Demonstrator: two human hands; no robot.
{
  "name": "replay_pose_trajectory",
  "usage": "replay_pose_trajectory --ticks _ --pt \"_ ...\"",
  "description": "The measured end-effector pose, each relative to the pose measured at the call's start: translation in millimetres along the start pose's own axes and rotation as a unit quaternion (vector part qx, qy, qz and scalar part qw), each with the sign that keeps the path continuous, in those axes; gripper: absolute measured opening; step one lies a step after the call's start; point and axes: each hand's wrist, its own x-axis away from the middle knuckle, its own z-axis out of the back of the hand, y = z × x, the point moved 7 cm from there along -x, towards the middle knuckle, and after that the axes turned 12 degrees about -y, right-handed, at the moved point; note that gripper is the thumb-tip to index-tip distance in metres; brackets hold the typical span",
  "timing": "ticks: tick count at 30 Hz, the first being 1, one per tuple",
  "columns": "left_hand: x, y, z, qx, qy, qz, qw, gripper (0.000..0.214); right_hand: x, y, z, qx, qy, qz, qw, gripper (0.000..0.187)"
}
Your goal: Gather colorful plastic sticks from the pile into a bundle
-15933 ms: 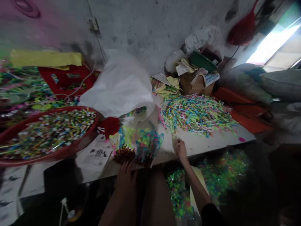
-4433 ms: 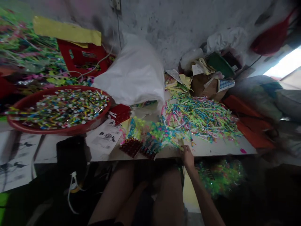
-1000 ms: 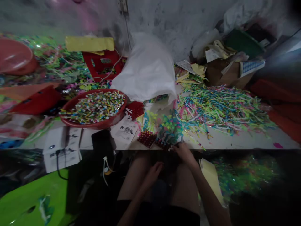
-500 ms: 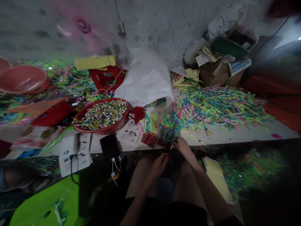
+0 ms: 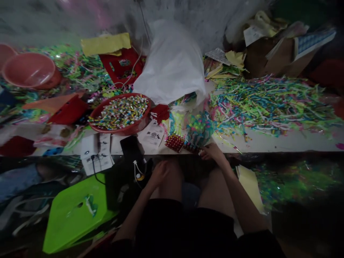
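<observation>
My right hand (image 5: 215, 153) is at the table's front edge, its fingers curled beside the right corner of a dark red block (image 5: 191, 147) with blue-green strips standing in it. A tiny pale spot shows at its fingertips; what it holds I cannot make out. Just left stands a second dark red block (image 5: 174, 142) with rows of pale dots and yellow-green strips (image 5: 176, 123) behind it. Lower down, my left hand (image 5: 160, 172) hovers over or rests on my left thigh, fingers loosely stretched, with nothing visible in it.
A red basin (image 5: 139, 126) full of small multicoloured pieces stands left of the blocks. Behind them slumps a white sack (image 5: 172, 68). Loose coloured strips (image 5: 268, 104) cover the table's right side. A black device (image 5: 131, 148) with a cable lies at the edge, above a green stool (image 5: 72, 215).
My left hand has moved left, away from the right hand and toward my left thigh. My right hand stays by the block's corner. The camera view has tilted down and shifted.
</observation>
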Motion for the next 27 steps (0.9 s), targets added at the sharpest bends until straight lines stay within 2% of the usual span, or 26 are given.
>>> replay_pose_trajectory --ticks 3,6,11,15,16,18,20,22,24,27 --pt "25.8 -29.4 -26.1 -0.018 -0.032 0.026 0.999 0.071 5.3 -0.7 -3.0 -0.024 -0.028 -0.022 0.999 0.027" --pt "39.9 -45.2 -38.9 0.013 -0.045 0.049 0.998 0.079 8.9 -2.4 -3.2 -0.04 -0.034 -0.04 0.998 0.026" --pt "48.6 -46.2 -36.7 0.083 -0.09 0.05 0.991 0.089 5.3 2.4 -5.8 -0.072 -0.068 -0.05 0.994 0.032" --pt "46.5 -39.5 -38.0 0.077 -0.13 0.056 0.987 0.103 4.8 3.2 -5.8 -0.07 -0.08 -0.044 0.993 0.034" --pt "41.4 -37.3 -37.3 0.069 -0.126 0.06 0.988 0.101 5.4 2.8 -5.9 -0.069 -0.08 -0.044 0.993 0.033" --pt "25.0 -32.2 -31.7 0.054 -0.097 0.072 0.991 0.082 6.3 1.6 -6.4 -0.066 -0.077 -0.045 0.994 0.031" --pt "5.3 -26.9 -20.5 0.046 -0.048 0.087 0.994 0.057 6.3 1.3 -7.2 -0.062 -0.072 -0.045 0.994 0.03" --pt "-8.5 -21.9 -8.2 0.042 0.0 0.098 0.994 0.048 5.1 2.4 -8.0 -0.059 -0.069 -0.042 0.995 0.03" --pt "-8.9 -18.7 -3.7 0.055 0.015 0.102 0.993 0.046 3.2 4.9 -8.3 -0.06 -0.065 -0.037 0.995 0.031" --pt "15.9 -22.2 -20.1 0.152 -0.042 0.113 0.981 0.044 0.5 8.3 -8.7 -0.068 -0.065 -0.029 0.995 0.032"
